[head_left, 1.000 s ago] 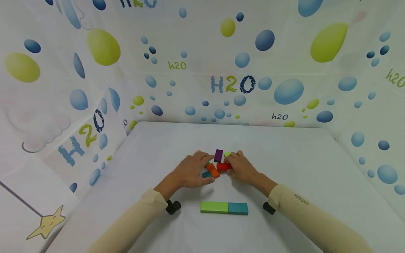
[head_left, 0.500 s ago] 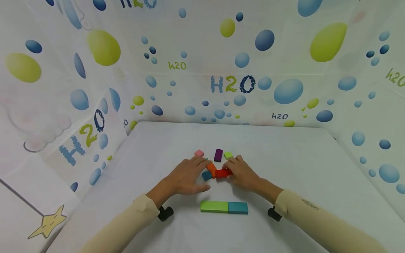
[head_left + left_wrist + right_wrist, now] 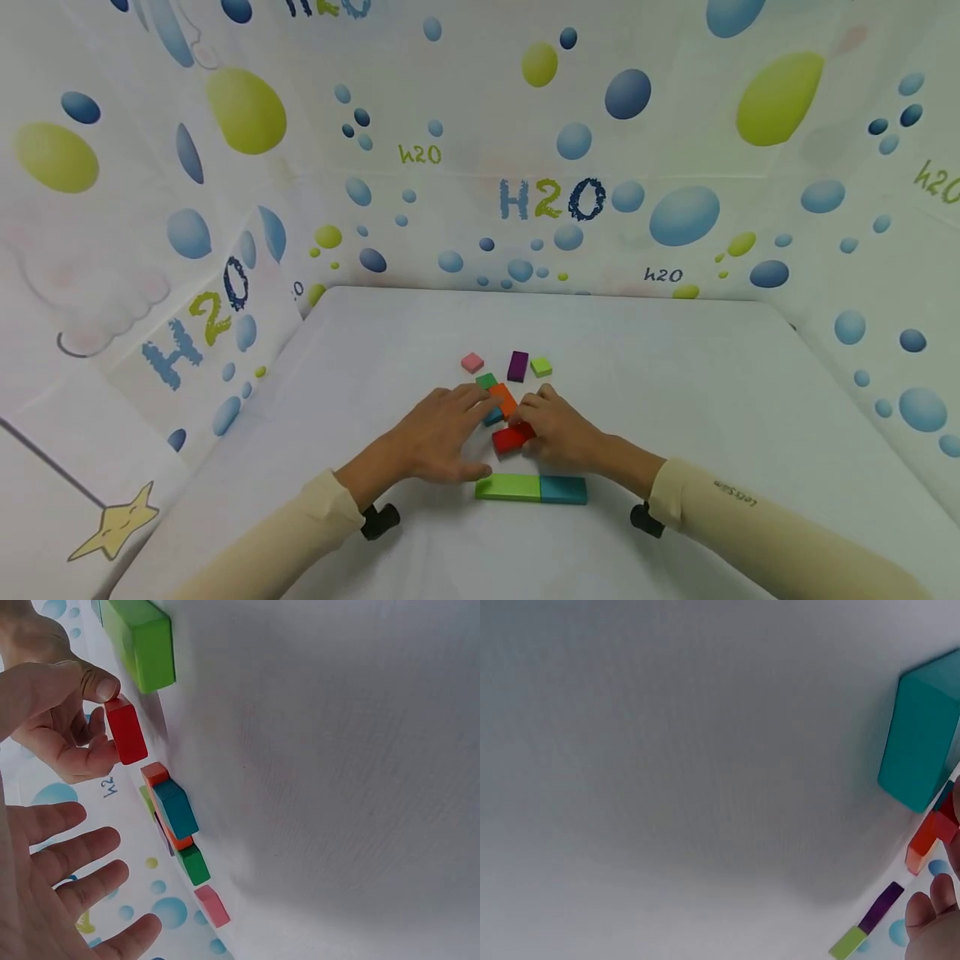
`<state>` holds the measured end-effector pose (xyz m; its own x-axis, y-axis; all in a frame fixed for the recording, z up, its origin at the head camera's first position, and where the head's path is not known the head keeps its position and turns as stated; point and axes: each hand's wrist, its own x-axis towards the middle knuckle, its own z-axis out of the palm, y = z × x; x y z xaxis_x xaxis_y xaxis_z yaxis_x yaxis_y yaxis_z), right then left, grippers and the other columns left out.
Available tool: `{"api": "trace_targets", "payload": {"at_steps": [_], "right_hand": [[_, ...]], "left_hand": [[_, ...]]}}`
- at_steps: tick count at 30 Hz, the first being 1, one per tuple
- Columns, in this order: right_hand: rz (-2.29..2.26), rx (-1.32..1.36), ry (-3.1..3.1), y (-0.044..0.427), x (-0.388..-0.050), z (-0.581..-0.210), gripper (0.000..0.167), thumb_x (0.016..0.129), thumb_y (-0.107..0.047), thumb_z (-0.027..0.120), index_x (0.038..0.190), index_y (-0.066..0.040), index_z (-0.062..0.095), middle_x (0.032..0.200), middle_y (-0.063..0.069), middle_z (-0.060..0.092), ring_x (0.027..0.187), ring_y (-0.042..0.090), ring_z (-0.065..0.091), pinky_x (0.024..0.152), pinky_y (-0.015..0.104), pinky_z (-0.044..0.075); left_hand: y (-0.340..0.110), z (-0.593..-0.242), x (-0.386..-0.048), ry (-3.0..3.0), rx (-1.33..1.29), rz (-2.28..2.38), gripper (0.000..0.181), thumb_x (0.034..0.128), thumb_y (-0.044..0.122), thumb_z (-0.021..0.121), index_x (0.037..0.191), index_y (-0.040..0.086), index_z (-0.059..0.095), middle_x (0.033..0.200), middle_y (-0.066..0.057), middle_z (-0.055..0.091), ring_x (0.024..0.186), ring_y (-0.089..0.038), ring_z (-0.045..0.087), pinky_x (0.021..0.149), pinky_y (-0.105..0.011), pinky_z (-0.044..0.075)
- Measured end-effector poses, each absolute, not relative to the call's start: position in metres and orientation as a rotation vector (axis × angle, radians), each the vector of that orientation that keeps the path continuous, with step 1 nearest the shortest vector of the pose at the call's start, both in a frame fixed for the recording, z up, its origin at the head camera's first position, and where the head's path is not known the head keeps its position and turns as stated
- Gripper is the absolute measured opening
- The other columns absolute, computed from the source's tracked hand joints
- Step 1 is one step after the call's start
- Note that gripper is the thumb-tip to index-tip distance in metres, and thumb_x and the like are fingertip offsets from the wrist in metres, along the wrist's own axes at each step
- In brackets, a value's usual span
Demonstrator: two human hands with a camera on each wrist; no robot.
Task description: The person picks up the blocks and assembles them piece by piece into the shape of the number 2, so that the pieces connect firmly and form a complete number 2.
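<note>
My right hand (image 3: 566, 433) pinches a red block (image 3: 126, 731) between thumb and fingers, just behind the row at the front. My left hand (image 3: 442, 429) is open, fingers spread, above and left of the small pile. An orange block (image 3: 504, 400) lies by a blue block (image 3: 175, 808), partly hidden by my left fingers in the head view, with a green block (image 3: 487, 381) behind. At the front, a long light green block (image 3: 508, 487) and a teal block (image 3: 563, 490) lie end to end, touching.
Farther back on the white table (image 3: 675, 375) lie a pink block (image 3: 472, 362), a purple block (image 3: 518, 367) and a small lime block (image 3: 542, 367). A patterned cloth wall (image 3: 465, 100) rises behind the table.
My right hand has drawn the red block from beside the orange one toward the front row. My left hand has shifted toward me and left, uncovering the pink and green blocks.
</note>
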<state>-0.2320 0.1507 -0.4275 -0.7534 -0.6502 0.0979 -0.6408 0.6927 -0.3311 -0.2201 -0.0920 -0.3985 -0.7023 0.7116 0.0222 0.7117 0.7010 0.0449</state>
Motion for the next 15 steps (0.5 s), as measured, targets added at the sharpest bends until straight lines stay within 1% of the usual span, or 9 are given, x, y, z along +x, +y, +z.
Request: {"api": "trace_targets", "payload": {"at_steps": [4, 8, 15], "right_hand": [[-0.542, -1.145, 2.818, 0.1464, -0.2303, -0.4276, 0.031, 0.087, -0.016, 0.079, 0.116, -0.015, 0.069, 0.111, -0.004, 0.064, 0.101, 0.012, 0.043, 0.082, 0.025, 0.047], [-0.542, -1.185, 2.779, 0.1425, -0.2296, -0.4279, 0.028, 0.087, -0.015, 0.08, 0.114, -0.015, 0.07, 0.113, -0.003, 0.066, 0.101, 0.013, 0.043, 0.082, 0.024, 0.045], [-0.551, -1.152, 2.746, 0.14, -0.2284, -0.4276, 0.029, 0.088, -0.016, 0.08, 0.115, -0.017, 0.07, 0.114, -0.005, 0.066, 0.102, 0.011, 0.042, 0.082, 0.023, 0.045]], "left_hand": [[-0.0954, -0.3979, -0.2162, -2.881, -1.236, -0.029, 0.088, 0.0818, 0.062, 0.068, 0.153, 0.017, 0.043, 0.151, -0.001, 0.048, 0.14, -0.021, 0.041, 0.111, -0.049, 0.041], [-0.098, -0.3993, -0.2132, -2.879, -1.259, -0.026, 0.09, 0.0802, 0.061, 0.072, 0.153, 0.015, 0.044, 0.15, -0.001, 0.049, 0.14, -0.022, 0.042, 0.111, -0.049, 0.041], [-0.0966, -0.4024, -0.2107, -2.882, -1.27, -0.004, 0.088, 0.0805, 0.059, 0.074, 0.152, 0.016, 0.045, 0.15, 0.001, 0.049, 0.14, -0.021, 0.041, 0.112, -0.049, 0.04]]}}
